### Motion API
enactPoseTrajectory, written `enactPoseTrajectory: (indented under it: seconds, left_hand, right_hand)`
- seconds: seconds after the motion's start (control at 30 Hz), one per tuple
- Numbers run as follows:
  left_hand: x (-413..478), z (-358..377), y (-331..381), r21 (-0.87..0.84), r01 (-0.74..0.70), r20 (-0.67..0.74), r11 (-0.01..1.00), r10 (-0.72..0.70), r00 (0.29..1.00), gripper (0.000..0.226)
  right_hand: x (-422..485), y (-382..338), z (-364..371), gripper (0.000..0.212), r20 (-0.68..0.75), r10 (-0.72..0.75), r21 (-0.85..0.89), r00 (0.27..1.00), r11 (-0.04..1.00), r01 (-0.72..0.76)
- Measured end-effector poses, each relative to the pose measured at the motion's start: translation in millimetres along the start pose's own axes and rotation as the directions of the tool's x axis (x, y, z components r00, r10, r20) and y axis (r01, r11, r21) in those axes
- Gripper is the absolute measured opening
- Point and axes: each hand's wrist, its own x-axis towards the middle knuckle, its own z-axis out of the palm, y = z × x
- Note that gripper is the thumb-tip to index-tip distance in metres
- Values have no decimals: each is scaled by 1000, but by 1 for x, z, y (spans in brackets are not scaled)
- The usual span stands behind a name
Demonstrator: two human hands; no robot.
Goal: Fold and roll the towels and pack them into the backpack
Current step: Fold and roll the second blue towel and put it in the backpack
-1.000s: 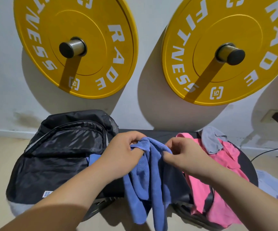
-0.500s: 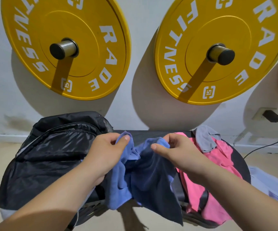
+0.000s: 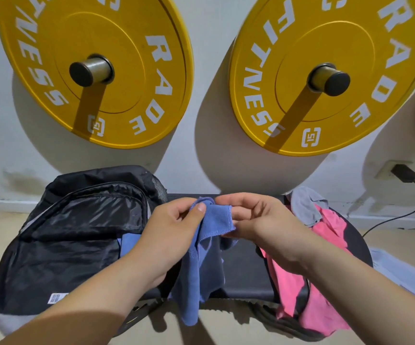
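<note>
A blue towel point(image 3: 202, 265) hangs over the black bench point(image 3: 246, 275), held up at its top edge by both hands. My left hand point(image 3: 174, 230) pinches the towel's upper corner between thumb and fingers. My right hand point(image 3: 258, 220) grips the edge just to the right, fingers curled round the cloth. The black backpack point(image 3: 72, 235) lies open on the left of the bench, with a bit of blue cloth showing at its opening. A pink towel point(image 3: 326, 270) and a grey towel point(image 3: 306, 205) lie crumpled on the bench's right end.
Two yellow weight plates point(image 3: 94, 68) point(image 3: 326, 73) hang on pegs on the white wall behind. A wall socket with a black plug point(image 3: 403, 171) and cable sits at the right. A pale cloth point(image 3: 400, 272) lies on the floor beside the bench.
Both hands have come closer together along the towel's top edge. The blue towel now hangs narrower and more bunched below them than before.
</note>
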Motion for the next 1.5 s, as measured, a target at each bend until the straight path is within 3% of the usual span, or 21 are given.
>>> enactPoseTrajectory:
  seconds: [0.07,0.13,0.33,0.5,0.67,0.8,1.1,1.27,1.43,1.5]
  left_hand:
    - [-1,-1,2,-9,-6,23,1000,6,1000,23]
    - [-3,-2,6,-67,-7,41,998,10,999,21]
    - [-2,-6,9,-73,-33,104,997,41,994,23]
    - [-1,-8,9,-81,10,244,997,10,970,33]
    - [-2,-4,6,-68,-27,222,997,41,974,29]
    - [-1,-4,5,-49,-19,205,999,28,978,30]
    - [-5,-5,9,37,-72,294,997,58,954,31]
    - [-6,-3,14,61,-160,272,985,138,952,27]
    - [-2,-8,11,143,-229,238,963,191,952,20]
    - [-1,-13,13,129,-216,208,968,187,960,20]
  right_hand:
    - [0,4,2,26,-48,-63,-143,997,988,55]
    - [0,4,2,8,-102,-121,-171,987,980,103]
    - [2,5,6,21,-107,-317,-535,942,817,215]
    - [-1,5,6,28,-131,-220,-290,967,941,175]
    - [1,9,9,19,-155,-265,-181,952,955,236]
    - [3,9,11,15,-140,-297,-169,945,947,273]
    - [3,17,9,23,-139,-218,-114,966,973,203]
    - [2,14,11,9,-155,-214,-134,965,972,194]
    - [3,15,15,19,-134,-282,-217,950,944,249]
    - [5,17,8,29,-110,-244,-262,963,942,209]
